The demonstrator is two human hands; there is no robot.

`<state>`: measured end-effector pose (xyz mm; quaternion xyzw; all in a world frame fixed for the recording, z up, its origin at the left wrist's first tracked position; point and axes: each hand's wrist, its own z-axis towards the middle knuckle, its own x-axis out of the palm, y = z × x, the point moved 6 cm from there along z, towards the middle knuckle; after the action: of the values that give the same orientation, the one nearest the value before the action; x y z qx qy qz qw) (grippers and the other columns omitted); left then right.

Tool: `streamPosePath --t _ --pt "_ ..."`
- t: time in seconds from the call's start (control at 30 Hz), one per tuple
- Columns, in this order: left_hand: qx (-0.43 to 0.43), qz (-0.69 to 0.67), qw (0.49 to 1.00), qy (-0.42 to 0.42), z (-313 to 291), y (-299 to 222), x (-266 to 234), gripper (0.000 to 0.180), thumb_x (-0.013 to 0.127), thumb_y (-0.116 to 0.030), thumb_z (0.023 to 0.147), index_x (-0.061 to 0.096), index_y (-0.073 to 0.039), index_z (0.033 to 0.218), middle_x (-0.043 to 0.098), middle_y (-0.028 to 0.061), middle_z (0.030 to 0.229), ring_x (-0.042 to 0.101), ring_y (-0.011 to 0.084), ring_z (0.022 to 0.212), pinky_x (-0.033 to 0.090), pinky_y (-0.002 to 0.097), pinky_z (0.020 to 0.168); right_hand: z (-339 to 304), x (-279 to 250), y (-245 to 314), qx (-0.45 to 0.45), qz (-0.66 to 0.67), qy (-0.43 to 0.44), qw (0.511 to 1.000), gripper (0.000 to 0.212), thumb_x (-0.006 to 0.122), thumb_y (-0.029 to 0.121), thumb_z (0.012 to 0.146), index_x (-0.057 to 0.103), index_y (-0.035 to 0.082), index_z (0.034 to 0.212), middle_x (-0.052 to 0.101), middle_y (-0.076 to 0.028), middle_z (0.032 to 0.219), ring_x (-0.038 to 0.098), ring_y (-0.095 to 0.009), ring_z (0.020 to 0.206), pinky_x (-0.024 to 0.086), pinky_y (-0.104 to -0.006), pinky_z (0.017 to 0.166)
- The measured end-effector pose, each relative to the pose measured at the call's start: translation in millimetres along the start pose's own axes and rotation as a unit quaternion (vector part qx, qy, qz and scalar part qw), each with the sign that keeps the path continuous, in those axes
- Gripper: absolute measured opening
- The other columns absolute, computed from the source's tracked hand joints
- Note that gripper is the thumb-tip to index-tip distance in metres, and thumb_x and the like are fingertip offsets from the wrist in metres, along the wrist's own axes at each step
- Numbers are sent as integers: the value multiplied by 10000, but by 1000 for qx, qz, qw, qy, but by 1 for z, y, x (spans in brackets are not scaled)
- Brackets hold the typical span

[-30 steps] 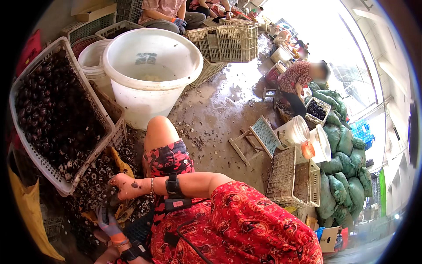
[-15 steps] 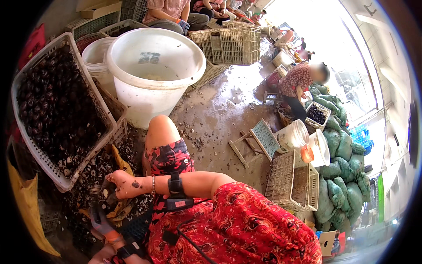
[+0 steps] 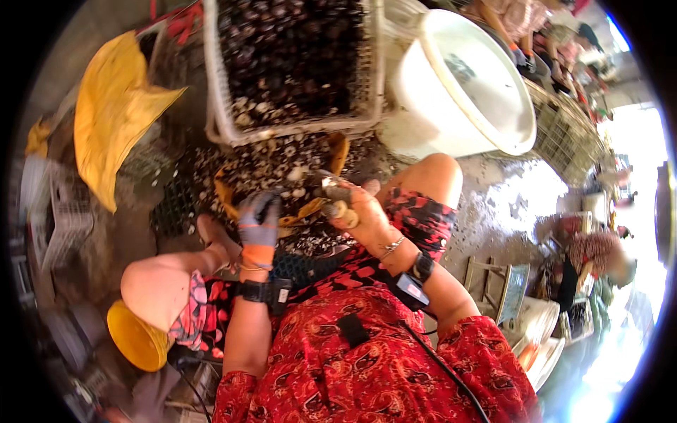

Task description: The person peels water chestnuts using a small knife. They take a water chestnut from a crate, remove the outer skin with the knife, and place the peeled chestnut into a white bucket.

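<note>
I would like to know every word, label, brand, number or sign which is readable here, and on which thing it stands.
No text can be read.
Pale label on the right wristband: too small and blurred to read.
Whitish label on the left wristband: also too small to read.
Dark patch inside the white tub: blurred; I cannot tell whether it is writing.

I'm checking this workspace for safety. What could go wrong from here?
The bare right hand, holding a small greyish object, might get nicked by the pale and dark shell-like fragments nearby; only the left hand wears a grey-and-orange fabric glove.

The shiny, wet-looking grey floor could be slippery.
</note>
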<state>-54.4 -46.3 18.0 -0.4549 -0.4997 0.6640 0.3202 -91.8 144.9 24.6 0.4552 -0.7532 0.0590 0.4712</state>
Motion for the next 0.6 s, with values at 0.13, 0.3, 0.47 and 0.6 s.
streamPosePath --t 0.13,0.3,0.47,0.6 --pt "219 138 964 59 -12 -70 13 188 645 -72 763 673 -79 948 600 112 881 550 281 858 427 407 795 -4 -5 -8 -6 42 2 999 217 365 47 919 466 83 1108 604 -77 905 563 -178 580 375 -237 381" --pt "-98 -100 989 48 6 10 3 241 637 -28 714 676 -74 948 607 96 897 538 253 890 427 380 801 -20 21 5 -104 -78 8 992 239 467 83 901 466 68 1140 623 -101 904 558 -202 523 403 -267 397" --pt "155 2 984 82 -7 -58 17 182 635 -27 766 669 -37 945 606 97 935 559 243 905 450 343 815 -7 -4 -3 -97 -25 51 994 277 557 155 878 524 17 1116 614 -80 900 571 -136 639 412 -227 424" --pt "18 -86 992 88 0 -18 16 166 618 -47 793 664 -27 951 614 105 968 586 235 894 469 319 795 -1 6 -4 -33 -1 31 999 215 528 139 880 547 51 1076 597 -56 927 561 -143 671 431 -230 467"
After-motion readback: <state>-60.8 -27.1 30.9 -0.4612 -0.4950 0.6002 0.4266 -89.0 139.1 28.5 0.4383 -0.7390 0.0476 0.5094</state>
